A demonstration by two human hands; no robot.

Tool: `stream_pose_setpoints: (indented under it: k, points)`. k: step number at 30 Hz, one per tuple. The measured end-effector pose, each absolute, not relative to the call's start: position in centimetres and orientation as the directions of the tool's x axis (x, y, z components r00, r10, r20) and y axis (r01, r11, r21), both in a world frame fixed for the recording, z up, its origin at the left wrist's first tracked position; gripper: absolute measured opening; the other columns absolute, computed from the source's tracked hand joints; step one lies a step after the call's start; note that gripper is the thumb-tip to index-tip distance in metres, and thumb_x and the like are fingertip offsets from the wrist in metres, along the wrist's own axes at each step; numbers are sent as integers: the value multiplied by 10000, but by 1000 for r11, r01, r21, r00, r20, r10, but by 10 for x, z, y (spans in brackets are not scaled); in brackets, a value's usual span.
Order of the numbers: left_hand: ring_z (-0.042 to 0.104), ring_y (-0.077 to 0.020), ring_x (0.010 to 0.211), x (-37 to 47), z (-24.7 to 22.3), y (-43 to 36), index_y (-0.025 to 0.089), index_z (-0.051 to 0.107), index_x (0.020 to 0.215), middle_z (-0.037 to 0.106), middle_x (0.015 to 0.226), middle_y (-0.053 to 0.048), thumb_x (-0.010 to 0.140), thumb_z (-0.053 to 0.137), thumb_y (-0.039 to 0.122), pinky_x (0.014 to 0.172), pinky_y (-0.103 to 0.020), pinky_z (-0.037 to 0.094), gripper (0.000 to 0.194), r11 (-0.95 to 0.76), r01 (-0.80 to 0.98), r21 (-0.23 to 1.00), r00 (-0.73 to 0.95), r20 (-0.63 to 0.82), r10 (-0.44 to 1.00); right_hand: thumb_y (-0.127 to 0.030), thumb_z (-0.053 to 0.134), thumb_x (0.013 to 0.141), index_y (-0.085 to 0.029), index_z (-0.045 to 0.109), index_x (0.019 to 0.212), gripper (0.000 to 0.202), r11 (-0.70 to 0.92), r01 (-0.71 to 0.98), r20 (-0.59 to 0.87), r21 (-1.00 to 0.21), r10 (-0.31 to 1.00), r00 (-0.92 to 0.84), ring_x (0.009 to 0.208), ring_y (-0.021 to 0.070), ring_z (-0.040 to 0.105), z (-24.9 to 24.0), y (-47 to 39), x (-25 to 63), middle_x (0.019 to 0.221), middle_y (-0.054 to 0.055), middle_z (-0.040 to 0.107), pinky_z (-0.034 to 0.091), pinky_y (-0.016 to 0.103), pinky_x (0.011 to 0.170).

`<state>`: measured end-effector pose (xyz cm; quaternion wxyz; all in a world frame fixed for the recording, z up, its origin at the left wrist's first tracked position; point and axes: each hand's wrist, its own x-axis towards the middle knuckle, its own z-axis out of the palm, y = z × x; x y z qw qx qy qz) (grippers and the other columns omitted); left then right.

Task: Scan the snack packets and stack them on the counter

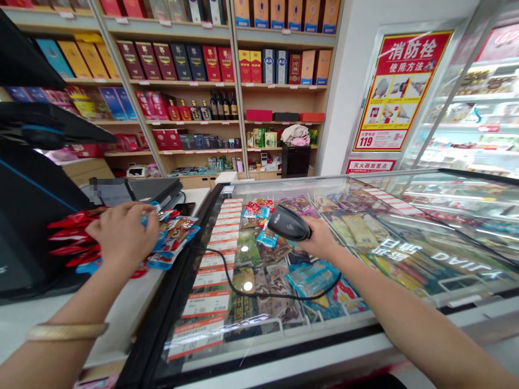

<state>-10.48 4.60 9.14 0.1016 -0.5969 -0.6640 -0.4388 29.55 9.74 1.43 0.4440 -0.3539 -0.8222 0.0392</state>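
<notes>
My right hand [319, 238] is closed around the handle of a black barcode scanner [288, 222], held above the glass top of a freezer [259, 319]. Its head points left, and a black cable [227, 270] loops from it across the glass. Several small red and blue snack packets [266, 236] lie on the glass beneath and beyond the scanner. At the left, my left hand [126, 233] rests with bent fingers on a pile of snack packets [178, 237] on the counter. Red packets [75, 237] fan out on its left side. The back of the hand partly hides the fingertips.
A dark checkout terminal [28, 216] stands at the far left. Behind the pile are a grey device [156, 189] and a phone [185, 208]. Price labels [206, 302] line the freezer's left edge. Shelves of boxed bottles [178, 60] fill the back wall, beside a red poster [403, 89].
</notes>
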Motion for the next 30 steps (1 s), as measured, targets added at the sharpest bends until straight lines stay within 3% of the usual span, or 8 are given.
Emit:
stream_pose_setpoints:
  k: [2, 5, 10, 14, 17, 22, 27, 30]
  points:
    - [503, -394, 1229, -77, 82, 52, 237, 657, 865, 676, 1104, -110, 808, 489, 419, 977, -615, 335, 254, -53, 936, 348, -227, 712, 664, -378, 690, 726, -190, 662, 878, 244, 727, 569, 701, -384, 631, -333, 714, 209, 643, 15, 98, 296, 796, 59, 704, 467, 283, 649]
    - [617, -316, 1051, -33, 59, 68, 209, 672, 933, 693, 1071, -111, 799, 495, 422, 924, -481, 444, 308, -164, 942, 292, -47, 602, 797, -361, 689, 723, -196, 653, 852, 212, 696, 597, 690, -398, 656, -305, 680, 196, 626, 15, 101, 298, 766, 45, 692, 455, 270, 627]
    - [598, -305, 1128, 34, 22, 86, 215, 655, 1130, 673, 1179, -124, 813, 536, 444, 962, -424, 431, 409, -258, 917, 304, 165, 300, 940, -344, 675, 724, -203, 644, 830, 179, 676, 627, 696, -387, 660, -283, 677, 196, 626, 13, 107, 302, 760, 42, 688, 458, 268, 630]
    - [555, -367, 1171, 68, 12, 96, 171, 637, 1166, 627, 1222, -188, 819, 500, 581, 959, -481, 410, 555, -93, 960, 264, 49, 169, 984, -310, 678, 713, -206, 654, 860, 182, 665, 649, 694, -370, 662, -283, 768, 229, 658, 13, 108, 302, 810, 62, 710, 483, 292, 684]
    - [519, -382, 1191, 83, 11, 104, 149, 657, 1084, 596, 1230, -218, 778, 510, 661, 971, -487, 388, 614, 42, 974, 224, -78, 153, 985, -285, 678, 700, -207, 656, 884, 201, 668, 655, 687, -353, 661, -303, 780, 235, 663, 13, 108, 301, 836, 68, 718, 488, 299, 694]
    - [535, -357, 1169, 82, 10, 107, 185, 679, 1060, 600, 1235, -185, 750, 581, 600, 930, -432, 422, 527, 47, 983, 175, -76, 163, 984, -291, 674, 701, -198, 665, 908, 227, 686, 632, 697, -360, 648, -306, 744, 227, 655, 12, 109, 302, 826, 70, 715, 484, 301, 689]
    - [637, -306, 968, 48, 15, 96, 231, 688, 969, 710, 989, -120, 744, 615, 446, 779, -357, 470, 320, -91, 988, 128, 56, 257, 965, -341, 690, 721, -194, 669, 911, 241, 676, 639, 672, -368, 668, -319, 774, 229, 657, 11, 109, 301, 848, 73, 714, 474, 298, 694]
    - [659, -269, 790, 25, 21, 86, 253, 685, 888, 722, 819, -70, 748, 584, 374, 654, -318, 450, 210, -101, 972, 213, 44, 256, 966, -386, 712, 717, -193, 672, 905, 272, 663, 654, 654, -364, 682, -328, 776, 229, 659, 11, 108, 299, 842, 68, 715, 464, 291, 685]
